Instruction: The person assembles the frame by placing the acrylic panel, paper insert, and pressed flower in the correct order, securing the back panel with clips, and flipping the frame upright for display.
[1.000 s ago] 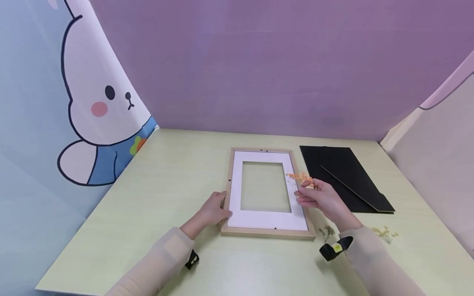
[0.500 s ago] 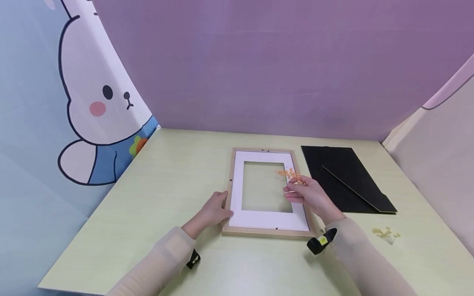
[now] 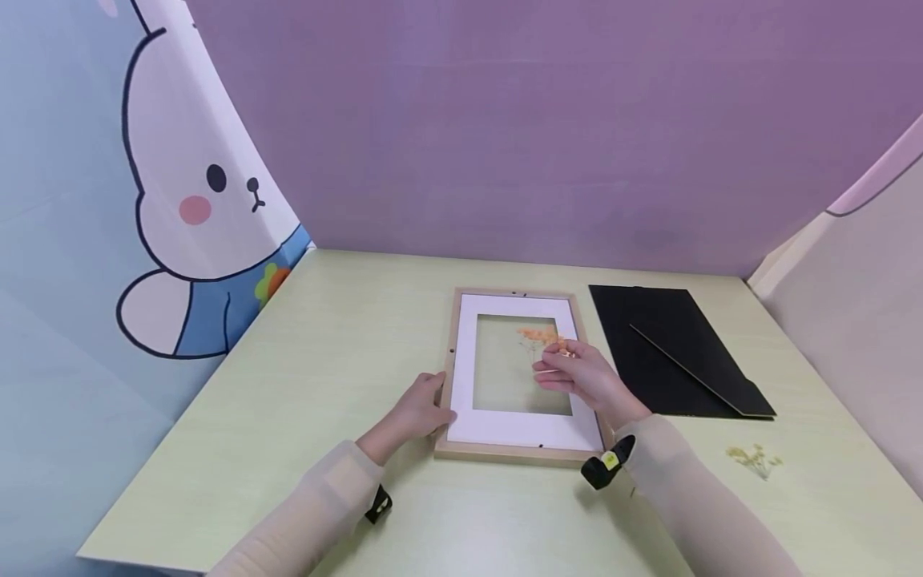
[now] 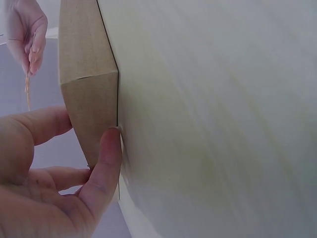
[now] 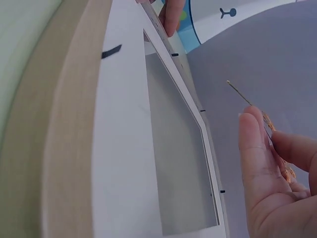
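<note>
A light wooden picture frame (image 3: 522, 457) with a white mat (image 3: 461, 377) inside lies on the table. My left hand (image 3: 420, 407) holds its left side near the front corner; in the left wrist view, fingers and thumb grip the wooden edge (image 4: 91, 104). Over the mat's right part, my right hand (image 3: 586, 378) pinches an orange dried flower sprig (image 3: 537, 334) between thumb and fingers. The blossoms overlap the mat's rectangular opening in the head view. From the fingertips a thin stem (image 5: 240, 93) sticks out in the right wrist view, while the hand partly covers the blossoms.
Right of the frame lies a black backing board (image 3: 649, 312) with a raised flap. A yellow dried flower sprig (image 3: 755, 461) rests at the front right. Another sprig is mostly hidden under my right forearm. A purple curtain (image 3: 548, 144) stands behind the table.
My right hand has moved left with the orange sprig, from the frame's right side to over the mat's opening. The left hand stays on the frame.
</note>
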A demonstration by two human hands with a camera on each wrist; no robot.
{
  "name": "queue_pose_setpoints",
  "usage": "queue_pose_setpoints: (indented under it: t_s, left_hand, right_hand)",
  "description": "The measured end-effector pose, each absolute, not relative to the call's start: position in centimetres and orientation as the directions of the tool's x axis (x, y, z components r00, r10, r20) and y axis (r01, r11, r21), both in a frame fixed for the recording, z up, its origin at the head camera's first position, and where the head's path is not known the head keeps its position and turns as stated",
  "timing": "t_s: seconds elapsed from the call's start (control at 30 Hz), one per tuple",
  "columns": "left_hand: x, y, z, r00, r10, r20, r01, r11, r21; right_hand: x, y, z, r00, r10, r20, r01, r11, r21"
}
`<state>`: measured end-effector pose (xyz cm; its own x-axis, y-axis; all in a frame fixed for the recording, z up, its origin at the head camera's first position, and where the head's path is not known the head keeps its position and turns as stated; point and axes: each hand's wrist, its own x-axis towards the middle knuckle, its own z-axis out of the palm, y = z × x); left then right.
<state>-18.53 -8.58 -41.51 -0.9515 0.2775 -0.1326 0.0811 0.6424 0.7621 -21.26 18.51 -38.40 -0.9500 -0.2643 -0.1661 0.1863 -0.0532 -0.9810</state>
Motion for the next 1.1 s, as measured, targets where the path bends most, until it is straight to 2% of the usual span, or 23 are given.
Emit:
queue_pose_setpoints:
  t_s: [0.5, 0.77, 1.1]
  left_hand:
    - [-18.7, -8.1, -41.7, -0.953, 0.276, -0.125, 0.089, 0.649, 0.756]
    - [-18.6, -7.8, -41.6, -0.955, 0.264, -0.132, 0.076, 0.652, 0.754]
    - [-18.4, -7.5, -41.2, -0.956, 0.282, -0.087, 0.132, 0.673, 0.728]
  right_hand:
    - [-22.1, 15.6, -39.6, -0.941, -0.23, -0.247, 0.283, -0.14, -0.949]
    - [-22.4, 14.3, -40.3, -0.948, -0.177, -0.266, 0.287, -0.107, -0.952]
    - [-23.0, 13.2, -41.1, -0.947, -0.107, -0.302, 0.31, -0.076, -0.948]
